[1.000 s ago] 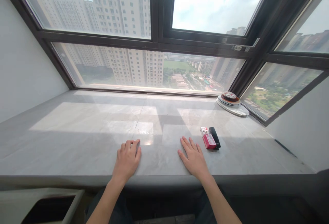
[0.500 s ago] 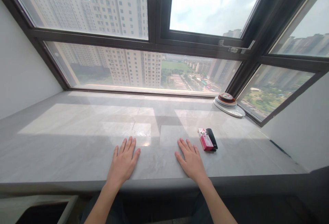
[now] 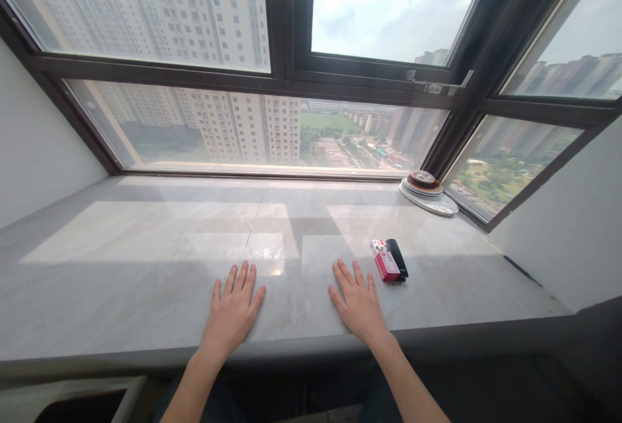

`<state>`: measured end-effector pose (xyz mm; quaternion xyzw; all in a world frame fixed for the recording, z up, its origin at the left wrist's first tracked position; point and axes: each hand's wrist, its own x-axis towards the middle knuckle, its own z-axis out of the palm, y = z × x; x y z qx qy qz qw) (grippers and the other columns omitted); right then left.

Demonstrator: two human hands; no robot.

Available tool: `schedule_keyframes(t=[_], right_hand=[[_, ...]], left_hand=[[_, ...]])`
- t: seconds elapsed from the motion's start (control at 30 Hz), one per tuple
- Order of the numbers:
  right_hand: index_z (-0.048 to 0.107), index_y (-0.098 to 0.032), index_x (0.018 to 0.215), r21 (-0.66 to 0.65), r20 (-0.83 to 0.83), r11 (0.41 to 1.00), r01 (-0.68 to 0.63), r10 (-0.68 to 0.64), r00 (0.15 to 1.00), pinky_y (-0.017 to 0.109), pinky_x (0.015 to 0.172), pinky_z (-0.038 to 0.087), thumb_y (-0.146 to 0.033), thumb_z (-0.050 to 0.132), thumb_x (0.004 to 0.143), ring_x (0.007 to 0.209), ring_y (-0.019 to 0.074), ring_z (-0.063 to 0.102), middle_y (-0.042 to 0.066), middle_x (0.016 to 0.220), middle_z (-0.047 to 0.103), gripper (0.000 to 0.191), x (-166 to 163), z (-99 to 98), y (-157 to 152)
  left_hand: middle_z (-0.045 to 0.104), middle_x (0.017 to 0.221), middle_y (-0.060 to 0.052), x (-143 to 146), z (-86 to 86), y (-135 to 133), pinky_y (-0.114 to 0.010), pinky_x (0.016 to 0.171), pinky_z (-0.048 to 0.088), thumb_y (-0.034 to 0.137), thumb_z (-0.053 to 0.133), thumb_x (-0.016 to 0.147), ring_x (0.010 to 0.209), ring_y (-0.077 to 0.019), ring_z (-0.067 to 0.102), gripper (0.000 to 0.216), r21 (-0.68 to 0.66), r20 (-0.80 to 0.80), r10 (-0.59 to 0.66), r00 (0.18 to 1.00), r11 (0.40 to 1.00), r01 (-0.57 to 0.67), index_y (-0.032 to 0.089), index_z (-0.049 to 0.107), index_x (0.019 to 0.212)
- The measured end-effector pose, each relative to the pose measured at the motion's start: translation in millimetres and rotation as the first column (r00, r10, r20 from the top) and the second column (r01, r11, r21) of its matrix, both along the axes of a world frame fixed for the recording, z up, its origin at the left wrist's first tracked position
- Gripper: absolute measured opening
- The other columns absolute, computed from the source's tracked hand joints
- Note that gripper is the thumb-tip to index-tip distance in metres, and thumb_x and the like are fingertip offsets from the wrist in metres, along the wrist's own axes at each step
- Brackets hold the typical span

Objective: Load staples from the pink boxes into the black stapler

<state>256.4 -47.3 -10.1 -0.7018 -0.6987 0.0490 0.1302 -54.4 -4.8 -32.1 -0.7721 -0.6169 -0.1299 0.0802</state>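
My left hand [image 3: 232, 313] lies flat, palm down, on the pale marbled windowsill [image 3: 121, 293], fingers spread and holding nothing. My right hand [image 3: 358, 301] rests the same way a little to the right, also with its fingers apart. Just beyond the right hand's fingers, to the right, sits a small pink and white box [image 3: 385, 261]. A black stapler-like object [image 3: 397, 260] stands against the box's right side; its exact kind is hard to make out. Neither hand touches the box or the black object.
In the far right corner of the sill is a stack of plates [image 3: 427, 193] of different sizes. Dark-framed windows [image 3: 286, 86] border the back and right. The sill's front edge [image 3: 311, 345] runs below my wrists, and white walls flank both ends.
The camera view has tilted and shifted slightly, so the scene sits a little further left. Both hands stay flat in the same places, and the objects have not moved on the sill.
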Motion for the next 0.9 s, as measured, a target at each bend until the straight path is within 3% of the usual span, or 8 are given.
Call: schedule_keyframes(t=[0.17,0.33,0.57,0.9], right_hand=[[0.024,-0.031,0.162,0.0,0.012,0.996,0.089,-0.089,0.996,0.06,0.121,-0.001,-0.054,0.028,0.103,0.156,0.0329,-0.001,-0.004,0.168,0.015,0.063,-21,-3.0,10],[0.018,-0.032,0.163,0.008,0.034,1.0,0.009,-0.009,0.999,0.058,0.122,-0.003,-0.053,0.025,0.104,0.156,0.0302,0.0,-0.004,0.169,0.011,0.063,-33,-1.5,19],[0.019,-0.034,0.162,0.033,0.08,0.999,0.018,-0.02,0.997,0.062,0.12,-0.004,-0.059,0.027,0.103,0.155,0.0352,-0.004,-0.005,0.169,0.01,0.065,-36,-6.0,13],[0.024,-0.035,0.161,0.081,0.063,0.997,0.004,-0.009,0.998,0.063,0.119,0.002,-0.059,0.031,0.102,0.155,0.037,0.003,-0.001,0.169,0.015,0.065,-35,-9.9,14]], left_hand=[[0.021,0.168,-0.004,41,5.1,4,-0.062,0.121,0.008,0.052,0.036,0.1,0.155,-0.0375,0.007,0.063,-0.041,0.049,-0.032,0.998,0.999,0.034,0.028,0.033,0.158],[0.02,0.168,-0.003,74,14.8,13,-0.062,0.122,0.007,0.053,0.033,0.102,0.155,-0.038,0.007,0.06,-0.06,0.111,-0.124,0.986,0.989,0.131,0.03,0.033,0.158],[0.02,0.168,0.0,74,13.9,8,-0.06,0.124,0.008,0.053,0.035,0.101,0.155,-0.0352,0.01,0.061,-0.053,0.116,-0.124,0.986,0.99,0.131,0.033,0.032,0.158],[0.022,0.167,0.001,72,11.7,8,-0.06,0.124,0.009,0.053,0.036,0.101,0.156,-0.0347,0.01,0.06,-0.042,0.145,-0.132,0.981,0.989,0.139,0.035,0.032,0.158]])
